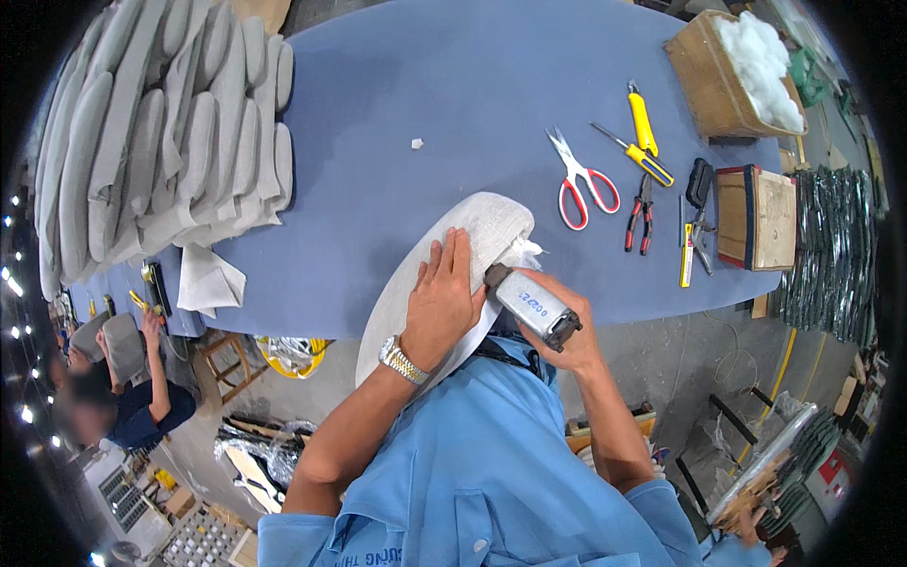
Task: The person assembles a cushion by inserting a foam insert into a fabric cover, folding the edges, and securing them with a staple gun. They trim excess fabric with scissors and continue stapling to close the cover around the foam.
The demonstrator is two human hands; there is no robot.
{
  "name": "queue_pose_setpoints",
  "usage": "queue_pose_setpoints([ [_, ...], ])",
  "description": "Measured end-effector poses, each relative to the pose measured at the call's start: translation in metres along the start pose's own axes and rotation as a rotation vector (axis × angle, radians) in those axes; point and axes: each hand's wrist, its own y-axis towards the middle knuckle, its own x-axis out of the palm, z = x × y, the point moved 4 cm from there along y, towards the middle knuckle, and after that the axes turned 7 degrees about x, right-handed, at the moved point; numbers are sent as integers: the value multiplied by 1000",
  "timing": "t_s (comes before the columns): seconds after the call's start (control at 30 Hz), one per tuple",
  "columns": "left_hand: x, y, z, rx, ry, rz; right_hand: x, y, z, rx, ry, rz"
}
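A long, light-grey fabric-covered cushion [397, 274] with a rounded far end lies aslant over the table's near edge, against my body. My left hand [442, 300], with a metal watch at the wrist, presses flat on it, fingers stretched out. In my right hand [572, 317] is a silver and black staple gun [531, 304], its nose at the cushion's right edge. My fingers are wrapped round its handle, mostly hidden below the gun's body. White stuffing [521, 253] and loose fabric stick out of the cushion's edge just beyond the nose.
Red-handled scissors [581, 184], a yellow screwdriver [647, 163], a yellow cutter [641, 118] and pliers [641, 215] lie on the right. A carton of white stuffing [704, 71] and a wooden box [756, 217] stand beyond. Grey cushions [179, 123] are piled at left; a co-worker [151, 406] is lower left.
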Motion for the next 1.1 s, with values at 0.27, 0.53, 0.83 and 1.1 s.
queue_pose_setpoints([
  [0.27,0,-5,3,-2,-24,-7,1,-11,5,-72,-38,-4],
  [0.53,-4,-4,9,-68,-84,-49,1,-10,9,12,-31,-114],
  [0.83,-3,1,5,-62,-88,-44,8,-10,4,53,34,-22],
  [1.1,-6,0,2,-46,-81,-65,11,-18,4,2,39,-30],
])
